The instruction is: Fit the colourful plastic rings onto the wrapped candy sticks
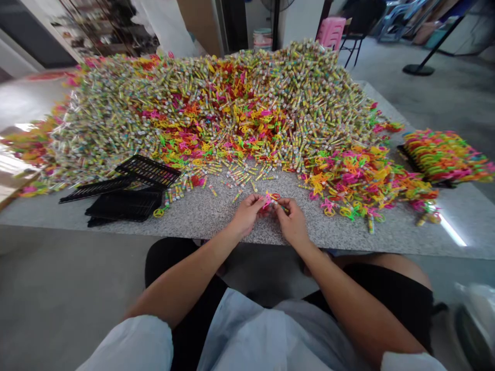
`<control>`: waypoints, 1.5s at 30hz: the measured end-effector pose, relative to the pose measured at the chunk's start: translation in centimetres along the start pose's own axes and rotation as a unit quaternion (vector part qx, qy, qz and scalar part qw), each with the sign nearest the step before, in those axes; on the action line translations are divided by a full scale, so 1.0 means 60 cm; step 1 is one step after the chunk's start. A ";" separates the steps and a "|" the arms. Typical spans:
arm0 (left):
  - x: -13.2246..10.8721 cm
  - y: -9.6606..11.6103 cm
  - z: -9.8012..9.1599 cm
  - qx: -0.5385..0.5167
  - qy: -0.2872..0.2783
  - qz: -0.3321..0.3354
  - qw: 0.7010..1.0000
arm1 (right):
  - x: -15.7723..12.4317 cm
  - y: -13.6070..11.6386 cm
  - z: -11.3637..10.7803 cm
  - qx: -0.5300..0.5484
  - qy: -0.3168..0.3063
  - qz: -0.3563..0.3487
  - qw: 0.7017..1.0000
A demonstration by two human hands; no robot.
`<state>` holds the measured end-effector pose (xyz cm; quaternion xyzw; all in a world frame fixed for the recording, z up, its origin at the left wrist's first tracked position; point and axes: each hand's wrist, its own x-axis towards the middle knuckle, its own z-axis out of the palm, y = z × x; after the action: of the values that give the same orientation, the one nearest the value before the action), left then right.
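Observation:
Near the front edge of the speckled grey table point(220, 221), my left hand point(247, 212) pinches a pink plastic piece point(266, 200). Close on its right, my right hand point(293, 219) has its fingers closed on a small candy tube point(286, 209), partly hidden by the fingers. A red piece point(275, 196) shows between the fingertips of both hands. Just beyond the hands lie loose tubes point(253, 185), and behind them rises a large heap of tubes point(325, 93) mixed with bright plastic pieces point(185, 136).
Black slotted trays point(124, 203) are stacked loosely at the left front. A pile of coloured pieces point(359, 178) lies right of my hands, and a filled black tray point(444, 154) stands farther right. Behind are a pink stool point(331, 32) and a dark chair point(358, 31).

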<state>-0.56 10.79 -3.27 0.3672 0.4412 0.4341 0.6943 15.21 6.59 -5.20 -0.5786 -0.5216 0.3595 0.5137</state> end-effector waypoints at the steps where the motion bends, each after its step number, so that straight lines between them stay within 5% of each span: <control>1: -0.001 0.001 0.001 0.005 -0.005 0.003 1.000 | 0.001 -0.001 0.000 0.020 -0.001 0.014 1.000; 8: 0.002 -0.004 0.002 0.031 -0.029 0.007 0.999 | 0.007 -0.007 -0.002 0.106 -0.029 0.053 0.993; 17: -0.001 -0.004 0.002 0.013 -0.001 0.014 1.000 | -0.009 0.000 -0.008 -0.070 -0.044 -0.097 0.992; 24: -0.003 0.002 0.006 0.119 -0.008 0.038 0.992 | -0.004 0.007 -0.005 -0.036 -0.036 -0.047 0.998; 31: -0.007 0.014 -0.004 0.095 -0.098 -0.052 0.989 | -0.001 0.003 -0.007 -0.067 -0.035 -0.062 0.995; 36: -0.002 0.012 -0.008 0.060 -0.100 -0.108 0.987 | 0.003 0.011 -0.006 -0.083 -0.023 -0.081 0.993; 45: -0.002 0.008 -0.010 0.055 -0.104 -0.106 0.987 | 0.000 0.009 -0.014 -0.156 -0.079 -0.172 0.969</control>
<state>-1.29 10.92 -3.01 0.3991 0.4260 0.2922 0.7575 16.15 6.44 -5.56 -0.5234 -0.7017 0.2243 0.4283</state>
